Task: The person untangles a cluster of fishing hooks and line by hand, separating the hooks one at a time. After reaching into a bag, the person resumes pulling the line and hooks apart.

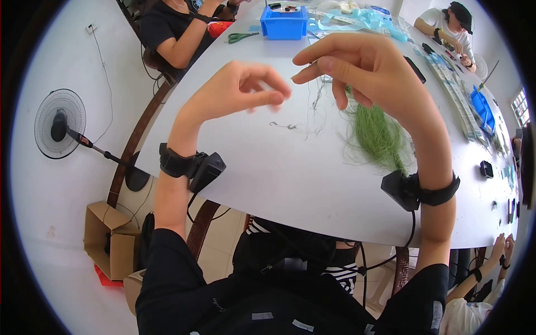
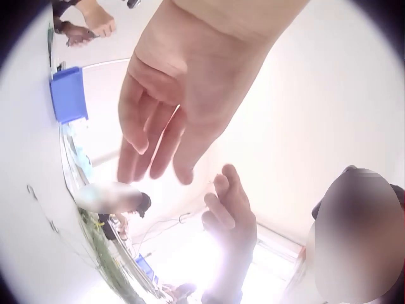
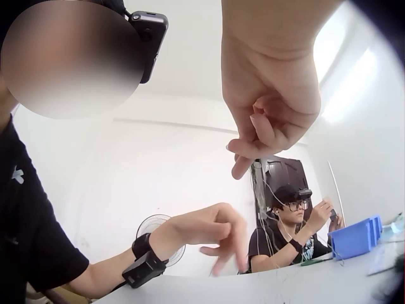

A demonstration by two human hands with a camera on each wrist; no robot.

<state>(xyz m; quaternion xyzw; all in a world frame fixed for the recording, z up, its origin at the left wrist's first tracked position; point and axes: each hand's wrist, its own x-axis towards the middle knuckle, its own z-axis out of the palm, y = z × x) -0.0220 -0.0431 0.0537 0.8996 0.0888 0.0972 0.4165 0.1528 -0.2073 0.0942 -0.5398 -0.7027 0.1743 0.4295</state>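
Observation:
My right hand (image 1: 363,67) is raised over the table at the top centre of the head view. Its thumb presses against a finger, pinching thin fishing line (image 1: 317,100) that hangs in loose strands. To its left, my left hand (image 1: 240,89) is raised with fingers loosely bent and nothing in them, slightly blurred. In the left wrist view the same hand (image 2: 183,95) has its fingers extended downward. Below the hands, small fish hooks (image 1: 273,124) on line lie on the white tabletop. A bundle of fine green strands (image 1: 377,134) lies beneath my right wrist.
A blue bin (image 1: 283,23) and green-handled scissors (image 1: 243,37) are at the far side of the table (image 1: 251,173). Pale blue strips (image 1: 363,22) lie beyond. Long packs (image 1: 452,84) line the right. Other people sit around the table. A fan (image 1: 60,124) stands left.

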